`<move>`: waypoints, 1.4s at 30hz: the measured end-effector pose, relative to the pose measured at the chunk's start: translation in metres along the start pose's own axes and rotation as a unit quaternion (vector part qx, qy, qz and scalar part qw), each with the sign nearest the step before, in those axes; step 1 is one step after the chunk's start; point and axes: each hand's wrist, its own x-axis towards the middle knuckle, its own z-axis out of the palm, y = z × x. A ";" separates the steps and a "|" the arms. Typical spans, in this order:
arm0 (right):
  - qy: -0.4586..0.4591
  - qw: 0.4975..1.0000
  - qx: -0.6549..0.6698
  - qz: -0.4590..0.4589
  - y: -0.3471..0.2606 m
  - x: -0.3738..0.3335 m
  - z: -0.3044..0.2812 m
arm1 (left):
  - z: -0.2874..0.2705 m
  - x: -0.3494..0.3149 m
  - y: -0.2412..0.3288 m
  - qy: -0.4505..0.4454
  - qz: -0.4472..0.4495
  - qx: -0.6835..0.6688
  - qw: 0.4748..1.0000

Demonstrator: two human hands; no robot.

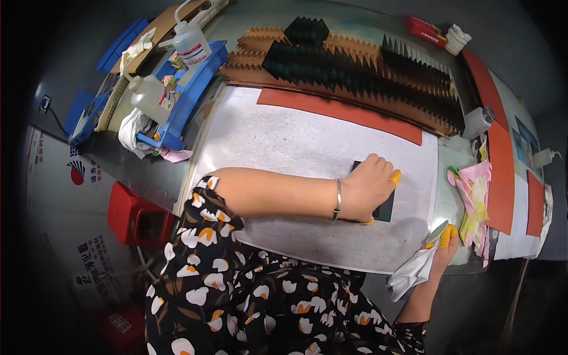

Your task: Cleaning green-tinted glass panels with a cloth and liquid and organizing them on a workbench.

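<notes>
My left hand [368,186] reaches across the white sheet [284,148] with its fingers curled over a dark green flat board [384,212]. Much of the board is hidden under the hand. Yellow finger cots cover its thumb and a finger. At the right front edge of the table, my right hand [445,244], also in yellow finger cots, is closed on a white cloth [412,273] that hangs down. A thin grey-green flat piece [438,232] sticks up from the same grip; whether the cloth wraps it, I cannot tell.
Racks of upright dark boards [355,65] line the back, behind an orange-red strip [337,112]. A blue tray [192,94] at left holds squeeze bottles [190,44]. Pink and yellow cloths [475,195] lie at right, near a clear bottle [477,122]. A red stool [133,216] stands left.
</notes>
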 end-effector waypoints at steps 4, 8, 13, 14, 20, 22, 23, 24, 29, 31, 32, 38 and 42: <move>0.020 1.000 -0.007 0.020 -0.003 -0.003 -0.004 | -0.002 -0.016 -0.009 -0.071 -0.018 0.051 0.996; 0.003 1.000 -0.008 0.013 -0.007 0.002 0.000 | 0.005 -0.025 -0.016 -0.070 -0.026 0.037 0.997; 0.023 1.000 -0.005 0.001 0.002 -0.006 0.003 | 0.004 -0.052 -0.034 -0.079 -0.029 0.018 0.996; 0.019 1.000 -0.007 0.002 0.003 -0.007 0.003 | 0.003 -0.059 -0.037 -0.099 -0.038 0.016 0.994; 0.032 0.999 -0.017 0.000 0.002 -0.005 -0.006 | 0.011 -0.092 -0.046 -0.061 -0.067 0.039 0.995; 0.015 1.000 -0.027 0.003 0.003 -0.004 -0.007 | 0.010 -0.103 -0.050 -0.054 -0.076 0.034 0.995; 0.027 0.999 -0.027 -0.001 0.002 -0.004 -0.005 | 0.009 -0.109 -0.053 -0.056 -0.088 0.046 0.994; 0.038 0.999 -0.027 -0.005 0.002 -0.004 -0.004 | 0.007 -0.115 -0.056 -0.057 -0.100 0.058 0.992; 0.055 0.997 -0.052 -0.022 0.014 0.005 -0.023 | 0.002 -0.137 -0.068 -0.090 -0.126 0.055 0.986; 0.068 0.995 -0.063 -0.031 0.012 0.004 -0.020 | 0.004 -0.147 -0.074 -0.096 -0.132 0.040 0.986; 0.067 0.996 -0.061 -0.023 0.007 0.001 -0.014 | 0.006 -0.153 -0.076 -0.071 -0.139 0.039 0.987; 0.064 0.996 -0.055 -0.008 0.006 0.005 -0.016 | 0.013 -0.180 -0.089 -0.048 -0.169 -0.004 0.985; 0.036 0.997 -0.058 -0.027 0.014 0.014 -0.029 | 0.027 -0.188 -0.086 0.018 -0.197 -0.036 0.980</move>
